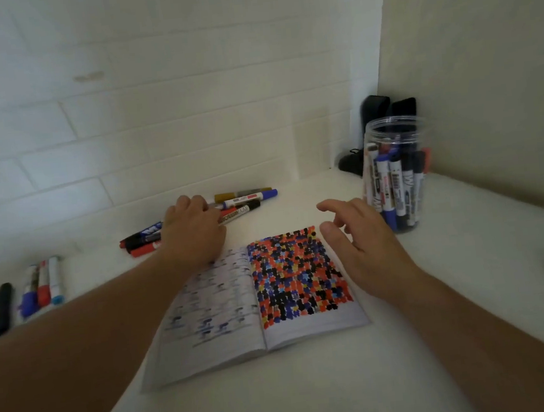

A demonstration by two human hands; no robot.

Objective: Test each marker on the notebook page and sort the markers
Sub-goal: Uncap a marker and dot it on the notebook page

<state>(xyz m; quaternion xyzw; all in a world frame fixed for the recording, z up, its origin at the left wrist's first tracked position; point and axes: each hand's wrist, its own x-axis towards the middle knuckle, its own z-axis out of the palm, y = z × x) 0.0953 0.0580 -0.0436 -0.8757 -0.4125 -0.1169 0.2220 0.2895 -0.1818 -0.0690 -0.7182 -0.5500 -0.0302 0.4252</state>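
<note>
White counter [314,384] — jar [394,174] beside right hand [367,246].

A single head-worn view looks forward and steeply down, close over the white table [314,384], facing the tiled wall [155,117] filling the frame's upper half.

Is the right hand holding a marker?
No, the right hand hovers open over the notebook, between it and the jar, holding nothing.
</note>
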